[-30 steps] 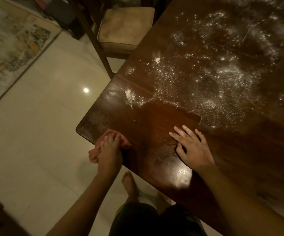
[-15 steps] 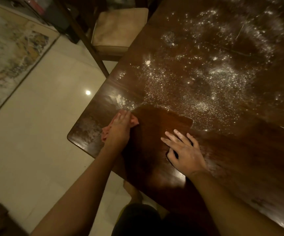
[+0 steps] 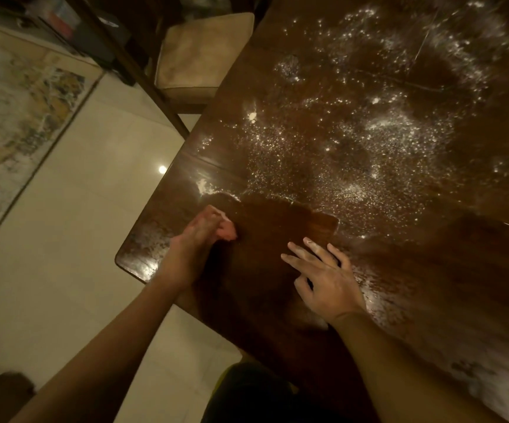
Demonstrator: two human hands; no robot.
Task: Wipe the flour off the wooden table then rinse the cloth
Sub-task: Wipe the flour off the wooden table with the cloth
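A dark wooden table point(image 3: 277, 300) fills the right of the view. White flour point(image 3: 354, 154) is scattered over its far half, with a small clump point(image 3: 202, 186) near the left edge. My left hand point(image 3: 196, 236) presses a pink cloth point(image 3: 227, 232) on the table near the left corner; only a bit of cloth shows past the fingers. My right hand point(image 3: 326, 279) lies flat on the wiped dark patch, fingers spread and dusted with flour.
A wooden chair with a beige cushion point(image 3: 198, 53) stands at the table's far left side. Pale tiled floor point(image 3: 64, 239) lies to the left, with a patterned rug point(image 3: 15, 117) beyond. My leg is below the table edge.
My left hand has slid the cloth from the table's near corner edge up onto the surface toward the flour clump. The right hand has stayed flat in place.
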